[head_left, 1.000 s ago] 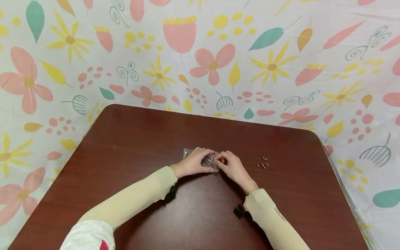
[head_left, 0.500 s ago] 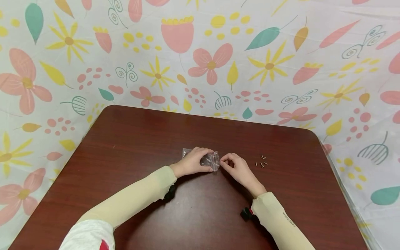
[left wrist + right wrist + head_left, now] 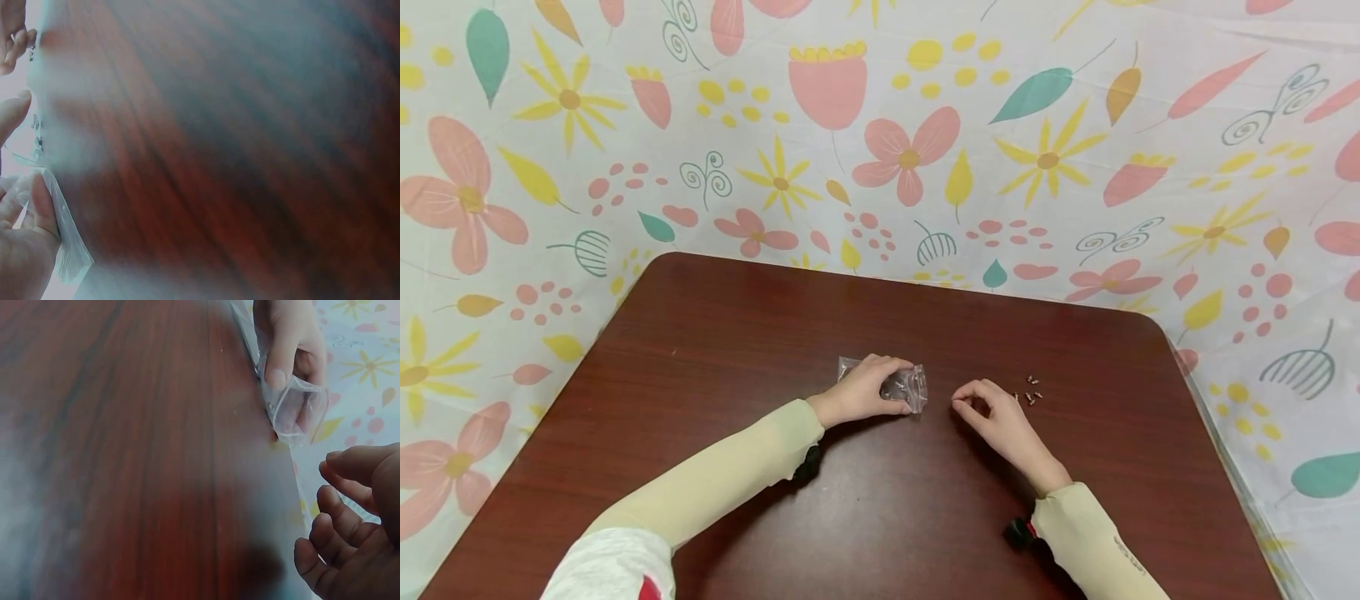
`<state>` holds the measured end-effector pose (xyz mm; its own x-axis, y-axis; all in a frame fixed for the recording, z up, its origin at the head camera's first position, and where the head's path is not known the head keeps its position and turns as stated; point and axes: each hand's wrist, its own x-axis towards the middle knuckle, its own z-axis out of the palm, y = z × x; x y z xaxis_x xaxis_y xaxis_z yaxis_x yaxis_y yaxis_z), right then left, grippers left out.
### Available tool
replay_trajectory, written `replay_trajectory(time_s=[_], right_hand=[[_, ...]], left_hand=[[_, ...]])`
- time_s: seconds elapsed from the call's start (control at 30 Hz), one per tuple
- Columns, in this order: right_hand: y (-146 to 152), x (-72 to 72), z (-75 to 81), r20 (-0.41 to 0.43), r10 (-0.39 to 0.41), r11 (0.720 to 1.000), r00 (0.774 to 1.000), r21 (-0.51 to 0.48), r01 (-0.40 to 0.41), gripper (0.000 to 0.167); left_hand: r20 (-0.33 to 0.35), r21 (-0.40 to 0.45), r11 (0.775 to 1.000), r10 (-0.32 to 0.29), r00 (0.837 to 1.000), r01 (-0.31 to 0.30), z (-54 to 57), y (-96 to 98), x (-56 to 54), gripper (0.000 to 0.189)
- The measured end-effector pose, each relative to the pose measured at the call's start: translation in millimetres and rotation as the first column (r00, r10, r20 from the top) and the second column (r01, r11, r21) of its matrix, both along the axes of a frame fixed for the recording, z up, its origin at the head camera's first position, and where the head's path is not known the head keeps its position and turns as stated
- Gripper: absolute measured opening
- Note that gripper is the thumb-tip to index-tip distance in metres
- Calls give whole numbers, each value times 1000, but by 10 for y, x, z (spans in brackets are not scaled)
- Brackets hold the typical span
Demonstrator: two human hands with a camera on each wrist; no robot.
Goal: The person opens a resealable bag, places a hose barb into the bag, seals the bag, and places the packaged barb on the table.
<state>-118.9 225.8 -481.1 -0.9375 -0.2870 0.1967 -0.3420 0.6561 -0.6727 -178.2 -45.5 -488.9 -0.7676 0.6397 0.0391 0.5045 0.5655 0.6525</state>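
My left hand (image 3: 867, 390) grips a small clear plastic zip bag (image 3: 916, 385) on the table, thumb on the near side and fingers on the far side. A few small metal pieces show through the plastic. In the right wrist view the mouth of the bag (image 3: 300, 412) gapes open. My right hand (image 3: 1000, 421) hovers to the right of the bag, thumb and index tips close together, the other fingers loosely bent. Nothing shows between its fingertips (image 3: 340, 459). Just beyond it lie several small metal screws (image 3: 1031, 397) in a loose cluster.
The dark brown wooden table (image 3: 760, 317) has rounded far corners. A white cloth (image 3: 880, 108) printed with flowers and leaves hangs behind it and along its sides. A dark wrist camera (image 3: 1019, 533) sits under the right sleeve.
My right hand has drawn away from the bag's mouth, moving right towards the screws. The left hand has stayed in place holding the bag.
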Motion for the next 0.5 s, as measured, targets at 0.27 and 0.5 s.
replay_trajectory(time_s=[0.27,0.5], right_hand=[[197,65,26,-47,-27,999,999,24,28,9],[353,134,32,-52,-69,997,996,34,70,10]], left_hand=[[12,6,1000,-6,1000,6,21,-10,8,68],[14,-1,1000,-9,1000,9,12,0,18,68]])
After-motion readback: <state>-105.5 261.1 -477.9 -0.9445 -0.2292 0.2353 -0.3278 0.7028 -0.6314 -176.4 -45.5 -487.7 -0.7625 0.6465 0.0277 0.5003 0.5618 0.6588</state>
